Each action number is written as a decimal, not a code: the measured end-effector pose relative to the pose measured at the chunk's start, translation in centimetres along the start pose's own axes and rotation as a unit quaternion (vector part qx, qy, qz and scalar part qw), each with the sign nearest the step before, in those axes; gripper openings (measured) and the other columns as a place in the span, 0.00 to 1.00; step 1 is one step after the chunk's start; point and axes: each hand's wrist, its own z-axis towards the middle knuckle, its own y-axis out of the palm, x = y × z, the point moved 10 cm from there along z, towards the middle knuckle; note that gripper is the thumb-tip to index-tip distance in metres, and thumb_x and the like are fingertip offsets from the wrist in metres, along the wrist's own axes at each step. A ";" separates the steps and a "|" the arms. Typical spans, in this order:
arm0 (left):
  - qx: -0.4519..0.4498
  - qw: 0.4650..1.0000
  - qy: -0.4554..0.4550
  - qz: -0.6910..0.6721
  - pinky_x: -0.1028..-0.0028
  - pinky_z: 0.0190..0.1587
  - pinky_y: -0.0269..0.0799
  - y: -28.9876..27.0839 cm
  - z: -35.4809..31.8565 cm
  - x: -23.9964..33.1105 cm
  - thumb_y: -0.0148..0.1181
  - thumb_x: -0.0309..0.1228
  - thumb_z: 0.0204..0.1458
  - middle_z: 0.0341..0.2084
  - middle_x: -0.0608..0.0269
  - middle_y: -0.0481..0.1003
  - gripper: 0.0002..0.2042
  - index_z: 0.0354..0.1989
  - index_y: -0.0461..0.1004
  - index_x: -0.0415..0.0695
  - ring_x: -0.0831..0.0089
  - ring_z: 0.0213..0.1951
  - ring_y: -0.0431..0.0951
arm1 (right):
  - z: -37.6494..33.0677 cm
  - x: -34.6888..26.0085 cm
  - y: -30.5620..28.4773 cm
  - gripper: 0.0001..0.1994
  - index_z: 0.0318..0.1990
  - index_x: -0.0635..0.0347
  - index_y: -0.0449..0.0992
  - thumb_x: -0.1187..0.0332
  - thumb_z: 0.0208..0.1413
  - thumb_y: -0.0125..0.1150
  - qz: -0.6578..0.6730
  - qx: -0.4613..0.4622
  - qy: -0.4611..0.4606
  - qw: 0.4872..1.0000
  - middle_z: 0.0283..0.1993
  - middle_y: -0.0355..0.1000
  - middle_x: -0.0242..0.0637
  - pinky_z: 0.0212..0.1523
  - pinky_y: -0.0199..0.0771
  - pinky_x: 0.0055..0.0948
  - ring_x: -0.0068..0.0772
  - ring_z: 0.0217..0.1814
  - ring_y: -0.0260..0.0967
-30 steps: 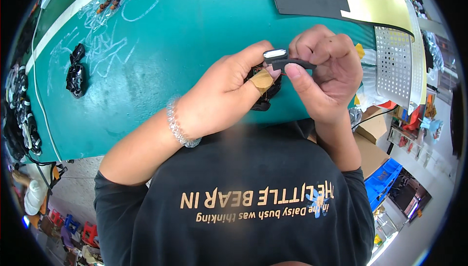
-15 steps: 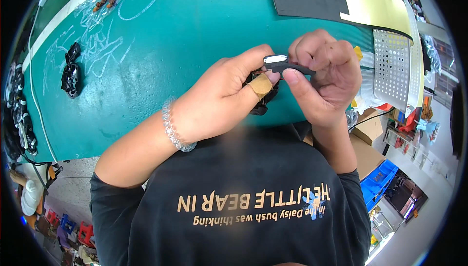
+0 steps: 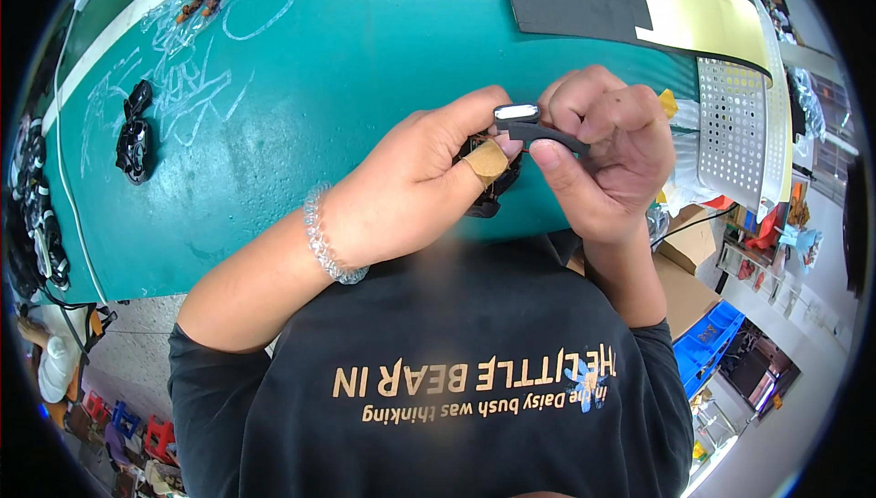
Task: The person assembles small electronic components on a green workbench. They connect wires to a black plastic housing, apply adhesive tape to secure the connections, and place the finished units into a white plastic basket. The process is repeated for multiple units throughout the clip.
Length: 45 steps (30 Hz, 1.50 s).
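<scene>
While black parts (image 3: 135, 133) lie well apart on the green mat (image 3: 347, 51), left hand (image 3: 415, 183) and right hand (image 3: 607, 156) pinch a black strap (image 3: 547, 136).

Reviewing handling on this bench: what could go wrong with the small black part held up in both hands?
1. The black part is pinched in fingertips only, above the table edge; a slip might drop it into the lap.
2. The taped thumb of the left hand may weaken that grip.

Both forearms come up from below and meet at chest height. Left hand (image 3: 411, 183) is curled, thumb taped, fingertips pinched forward, a clear bead bracelet on its wrist. Right hand (image 3: 602, 156) sits knuckles up, thumb pressed under its bent fingers, touching the left.
</scene>
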 end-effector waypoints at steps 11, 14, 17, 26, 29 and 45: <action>0.033 0.997 0.056 0.051 0.77 0.23 0.66 -0.2 0.1 0.9 0.46 0.29 0.57 0.18 0.65 0.66 0.06 0.32 0.64 0.39 0.80 0.21 0.66 | -0.2 0.2 -0.3 0.14 0.29 0.63 0.62 0.86 0.38 0.61 -0.019 0.015 -0.006 1.000 0.23 0.58 0.31 0.25 0.59 0.22 0.25 0.26 0.58; 0.021 0.998 0.034 0.048 0.78 0.24 0.64 -0.1 0.1 0.7 0.46 0.31 0.57 0.20 0.67 0.65 0.07 0.33 0.64 0.40 0.81 0.22 0.65 | -0.2 0.4 -0.5 0.14 0.29 0.62 0.62 0.86 0.38 0.62 -0.022 0.024 0.001 0.999 0.23 0.58 0.31 0.25 0.59 0.22 0.25 0.26 0.58; -0.003 1.000 -0.018 0.009 0.82 0.27 0.61 0.2 -0.1 0.3 0.46 0.35 0.59 0.24 0.71 0.64 0.09 0.35 0.64 0.42 0.85 0.25 0.63 | -0.2 0.6 -0.5 0.15 0.29 0.62 0.61 0.83 0.38 0.63 -0.026 0.022 0.011 0.999 0.23 0.58 0.32 0.25 0.59 0.22 0.24 0.26 0.58; 0.033 0.995 0.076 0.063 0.75 0.26 0.67 -0.1 -0.2 1.2 0.44 0.24 0.55 0.20 0.62 0.68 0.06 0.39 0.65 0.39 0.75 0.23 0.70 | -0.6 2.4 0.3 0.16 0.35 0.64 0.64 0.75 0.40 0.66 -0.013 0.033 0.128 0.991 0.28 0.61 0.34 0.28 0.62 0.22 0.23 0.29 0.59; 0.035 0.993 0.092 0.071 0.76 0.27 0.68 0.0 -0.2 1.6 0.44 0.23 0.55 0.21 0.62 0.68 0.06 0.39 0.65 0.38 0.75 0.23 0.70 | -0.1 1.5 0.8 0.13 0.35 0.65 0.67 0.74 0.42 0.64 -0.059 -0.031 0.077 0.995 0.29 0.64 0.35 0.29 0.62 0.23 0.25 0.30 0.60; 0.041 0.987 0.140 0.070 0.80 0.32 0.64 -0.1 -1.0 2.6 0.46 0.31 0.57 0.31 0.66 0.65 0.08 0.39 0.64 0.40 0.81 0.30 0.65 | -1.1 -4.8 -0.2 0.17 0.31 0.56 0.70 0.71 0.32 0.71 -0.288 0.127 -0.188 0.931 0.30 0.61 0.34 0.28 0.57 0.27 0.32 0.29 0.58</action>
